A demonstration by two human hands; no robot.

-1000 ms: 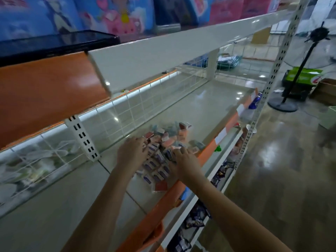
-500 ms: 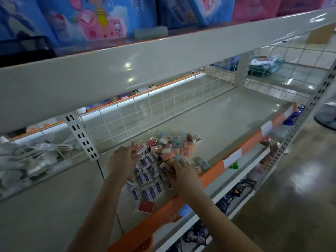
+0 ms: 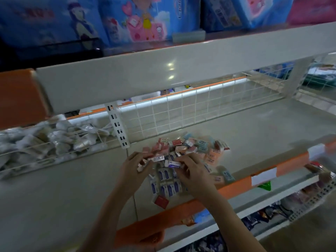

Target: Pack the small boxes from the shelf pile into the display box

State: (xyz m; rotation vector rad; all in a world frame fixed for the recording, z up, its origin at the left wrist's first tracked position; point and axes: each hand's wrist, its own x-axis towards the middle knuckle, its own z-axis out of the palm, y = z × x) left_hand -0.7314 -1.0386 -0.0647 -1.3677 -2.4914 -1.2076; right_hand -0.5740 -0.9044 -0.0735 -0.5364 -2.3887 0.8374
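- Pile of small boxes [image 3: 185, 153] heaped on the grey shelf [image 3: 254, 131], near its orange front edge [image 3: 236, 186]; red, pink, pale blue and white-and-blue packs mixed together.
- Left hand [image 3: 135, 165] at the pile's left side, fingers curled round a few small boxes, one white box [image 3: 158, 158] poking out to the right.
- Right hand [image 3: 193, 171] at the pile's near right, fingers bent, pinching a white-and-blue box [image 3: 173, 164] at the fingertips.
- Row of blue-fronted boxes [image 3: 167, 186] lying flat just below and between both hands.
- Single red box [image 3: 161, 201] alone at the near edge, slightly apart from the rest.
- Display box not identifiable anywhere in view.
- White wire grid [image 3: 200, 106] standing along the far side of the shelf.
- Clear wrapped packets [image 3: 54, 137] behind the wire at far left.
- Blue cartoon-printed packs [image 3: 145, 19] on the upper shelf.
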